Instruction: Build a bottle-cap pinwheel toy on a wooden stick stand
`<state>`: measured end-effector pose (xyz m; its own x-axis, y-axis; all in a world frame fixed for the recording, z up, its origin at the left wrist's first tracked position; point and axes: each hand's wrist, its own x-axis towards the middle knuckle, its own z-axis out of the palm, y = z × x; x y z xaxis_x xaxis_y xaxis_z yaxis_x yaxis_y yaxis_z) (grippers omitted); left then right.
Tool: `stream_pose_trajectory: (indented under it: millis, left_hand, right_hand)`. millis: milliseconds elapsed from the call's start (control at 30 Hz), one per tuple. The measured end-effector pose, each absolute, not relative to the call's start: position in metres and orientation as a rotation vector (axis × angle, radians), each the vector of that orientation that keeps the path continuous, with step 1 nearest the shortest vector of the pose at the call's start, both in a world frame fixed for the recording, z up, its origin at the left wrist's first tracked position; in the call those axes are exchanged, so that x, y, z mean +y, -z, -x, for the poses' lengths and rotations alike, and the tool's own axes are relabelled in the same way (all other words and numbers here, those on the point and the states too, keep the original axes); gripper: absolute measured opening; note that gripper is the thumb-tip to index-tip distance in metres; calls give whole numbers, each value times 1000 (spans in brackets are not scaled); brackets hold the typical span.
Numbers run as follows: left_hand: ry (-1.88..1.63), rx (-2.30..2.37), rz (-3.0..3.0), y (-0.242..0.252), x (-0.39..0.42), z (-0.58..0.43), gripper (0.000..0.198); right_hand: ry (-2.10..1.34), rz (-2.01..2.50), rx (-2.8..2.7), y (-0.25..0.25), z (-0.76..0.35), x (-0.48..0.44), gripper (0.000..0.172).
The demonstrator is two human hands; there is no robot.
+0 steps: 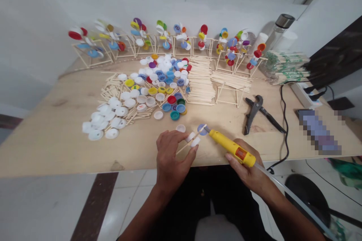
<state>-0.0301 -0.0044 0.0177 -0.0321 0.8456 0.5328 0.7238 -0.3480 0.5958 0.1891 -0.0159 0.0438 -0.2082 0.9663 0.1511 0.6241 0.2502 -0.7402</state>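
My left hand (172, 154) is closed in a pinch on a thin wooden stick (185, 145) that carries white bottle caps (193, 139) and a pale blue cap (201, 129) at its far end. My right hand (249, 171) grips a yellow glue gun (230, 147) with an orange trigger, its nozzle touching the blue cap. A clear glue stick (285, 192) trails from the gun's back. One loose white cap (180, 128) lies just beyond my left fingers on the wooden table (56, 135).
A heap of coloured and white bottle caps (147, 90) and wooden sticks (200, 81) covers the table's middle. Finished stick-and-cap models (169, 41) line the back wall. Black pliers (254, 113), a black cable (284, 120), a stick frame (230, 94) and bundled sticks (285, 66) lie right.
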Motion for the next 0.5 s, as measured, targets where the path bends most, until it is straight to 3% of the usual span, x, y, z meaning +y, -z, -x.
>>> stream_pose_trajectory:
  millis: [500]
  left_hand:
    - [-1312, 1714, -2052, -17, -6, 30, 17]
  right_hand:
    - [-716, 1456, -1931, -43, -190, -18, 15]
